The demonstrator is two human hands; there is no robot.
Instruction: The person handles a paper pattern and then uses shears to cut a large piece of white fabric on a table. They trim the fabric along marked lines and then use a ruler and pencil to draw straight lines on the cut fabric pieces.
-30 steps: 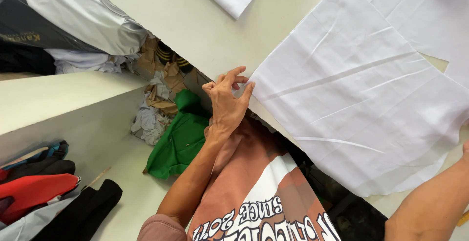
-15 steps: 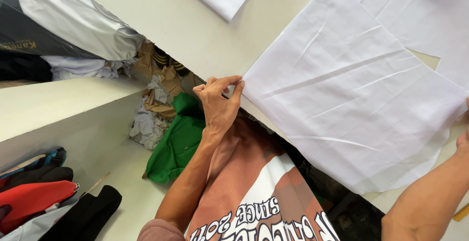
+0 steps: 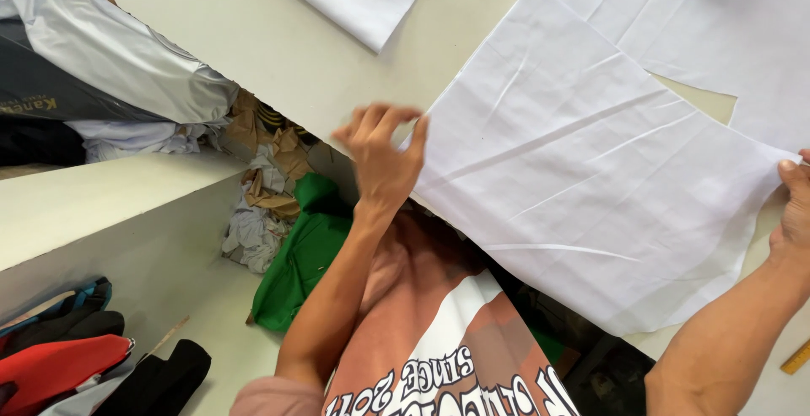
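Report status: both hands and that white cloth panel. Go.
Left hand pinching the near left edge of the white fabric panel. Right hand gripping its right corner. Panel flat on the table, overlapping other white sheets. Nothing in the way.

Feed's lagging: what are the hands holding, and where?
Both hold the white fabric sheet: left hand pinches its left corner, right hand grips its right edge.
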